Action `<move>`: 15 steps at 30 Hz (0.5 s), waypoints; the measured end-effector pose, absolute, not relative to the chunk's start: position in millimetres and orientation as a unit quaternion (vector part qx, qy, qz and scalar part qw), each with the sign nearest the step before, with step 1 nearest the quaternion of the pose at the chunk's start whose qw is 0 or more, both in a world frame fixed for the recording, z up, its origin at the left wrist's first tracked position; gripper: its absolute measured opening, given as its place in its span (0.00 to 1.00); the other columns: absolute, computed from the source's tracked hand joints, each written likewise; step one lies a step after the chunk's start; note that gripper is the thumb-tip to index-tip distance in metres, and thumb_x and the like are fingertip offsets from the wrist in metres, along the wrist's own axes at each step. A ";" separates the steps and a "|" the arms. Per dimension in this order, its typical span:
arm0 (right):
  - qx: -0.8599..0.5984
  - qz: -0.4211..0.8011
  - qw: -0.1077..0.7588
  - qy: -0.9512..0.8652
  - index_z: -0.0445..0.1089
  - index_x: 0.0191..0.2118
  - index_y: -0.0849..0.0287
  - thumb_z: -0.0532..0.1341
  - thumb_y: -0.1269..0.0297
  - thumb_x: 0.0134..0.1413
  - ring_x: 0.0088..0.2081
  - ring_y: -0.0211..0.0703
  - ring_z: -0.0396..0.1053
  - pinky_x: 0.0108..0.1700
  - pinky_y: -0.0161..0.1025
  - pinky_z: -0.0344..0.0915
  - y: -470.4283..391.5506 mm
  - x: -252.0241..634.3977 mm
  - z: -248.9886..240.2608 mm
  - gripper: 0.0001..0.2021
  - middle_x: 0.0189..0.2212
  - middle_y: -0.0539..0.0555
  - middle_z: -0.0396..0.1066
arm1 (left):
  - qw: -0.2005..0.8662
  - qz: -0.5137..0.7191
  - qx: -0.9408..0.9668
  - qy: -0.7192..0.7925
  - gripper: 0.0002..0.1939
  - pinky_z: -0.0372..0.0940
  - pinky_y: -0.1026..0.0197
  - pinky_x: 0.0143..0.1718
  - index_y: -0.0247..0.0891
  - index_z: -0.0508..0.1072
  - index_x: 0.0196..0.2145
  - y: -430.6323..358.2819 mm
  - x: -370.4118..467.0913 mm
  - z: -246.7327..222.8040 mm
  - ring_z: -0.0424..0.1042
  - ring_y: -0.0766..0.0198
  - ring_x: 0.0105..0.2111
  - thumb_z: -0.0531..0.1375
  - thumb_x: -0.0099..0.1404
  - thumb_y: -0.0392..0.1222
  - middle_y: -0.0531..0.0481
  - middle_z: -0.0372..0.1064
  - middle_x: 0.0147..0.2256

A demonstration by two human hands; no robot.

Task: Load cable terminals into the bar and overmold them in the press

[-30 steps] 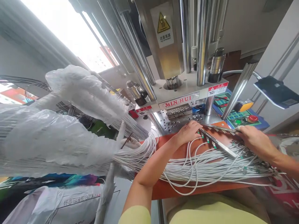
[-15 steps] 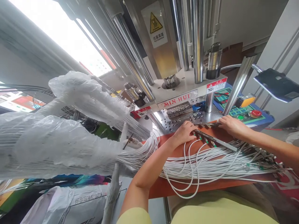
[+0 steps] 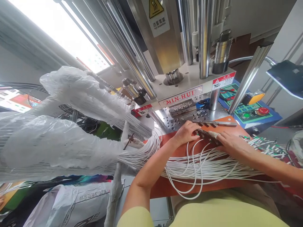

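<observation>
My left hand rests on the orange work surface with its fingers on the left end of a metal fixture strip that carries cable ends. My right hand lies over the right part of the same strip, a taped fingertip touching it. A thick bundle of white cables runs under both wrists. A second metal strip lies just behind, at the edge of the perforated press plate.
The MIN-HUI press with steel columns stands right behind the hands. A control panel with red and green buttons is at right. Plastic-wrapped cable bundles fill the left. Loose connector ends lie at right.
My right hand came back from the rear strip to the front strip beside my left hand. The view tilted slightly. The rear strip now lies alone at the plate's edge.
</observation>
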State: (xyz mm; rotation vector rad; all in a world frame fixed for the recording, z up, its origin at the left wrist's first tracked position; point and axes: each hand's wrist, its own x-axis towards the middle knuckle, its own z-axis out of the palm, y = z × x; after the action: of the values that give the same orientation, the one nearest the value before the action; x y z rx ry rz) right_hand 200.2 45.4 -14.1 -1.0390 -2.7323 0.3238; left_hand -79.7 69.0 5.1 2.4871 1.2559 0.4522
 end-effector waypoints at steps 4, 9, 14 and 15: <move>-0.344 0.073 0.144 -0.925 0.53 0.69 0.59 0.54 0.60 0.66 0.44 0.56 0.72 0.42 0.49 0.69 49.3 194.2 -22.2 0.28 0.43 0.61 0.75 | 0.146 0.179 0.858 0.460 0.19 0.64 0.53 0.58 0.37 0.77 0.51 63.0 -83.1 7.3 0.66 0.55 0.51 0.68 0.62 0.40 0.47 0.77 0.47; -0.320 -0.005 0.179 -0.930 0.70 0.50 0.56 0.54 0.58 0.67 0.39 0.52 0.71 0.37 0.43 0.65 100.2 183.1 -6.1 0.13 0.35 0.57 0.73 | 0.094 0.234 0.812 0.526 0.19 0.64 0.54 0.58 0.38 0.77 0.51 72.2 -97.5 25.0 0.65 0.56 0.52 0.68 0.62 0.38 0.48 0.77 0.48; -0.250 0.008 0.209 -0.946 0.72 0.44 0.57 0.56 0.59 0.65 0.42 0.54 0.71 0.42 0.46 0.68 180.5 144.4 14.8 0.11 0.38 0.60 0.75 | 0.061 0.259 0.741 0.617 0.20 0.65 0.50 0.59 0.40 0.79 0.50 109.9 -118.1 36.7 0.68 0.51 0.54 0.71 0.59 0.36 0.46 0.77 0.48; -0.240 0.019 0.208 -0.948 0.73 0.44 0.57 0.56 0.60 0.65 0.44 0.55 0.71 0.44 0.48 0.69 195.0 136.4 17.1 0.11 0.40 0.60 0.76 | 0.065 0.266 0.725 0.631 0.20 0.65 0.50 0.59 0.40 0.79 0.50 117.9 -122.1 36.4 0.69 0.52 0.54 0.71 0.58 0.36 0.45 0.77 0.48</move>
State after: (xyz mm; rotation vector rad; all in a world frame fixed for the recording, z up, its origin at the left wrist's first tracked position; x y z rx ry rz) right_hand 136.4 195.0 17.1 -0.6692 -2.6393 0.0530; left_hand -122.1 117.9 36.4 2.1891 1.9060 0.8042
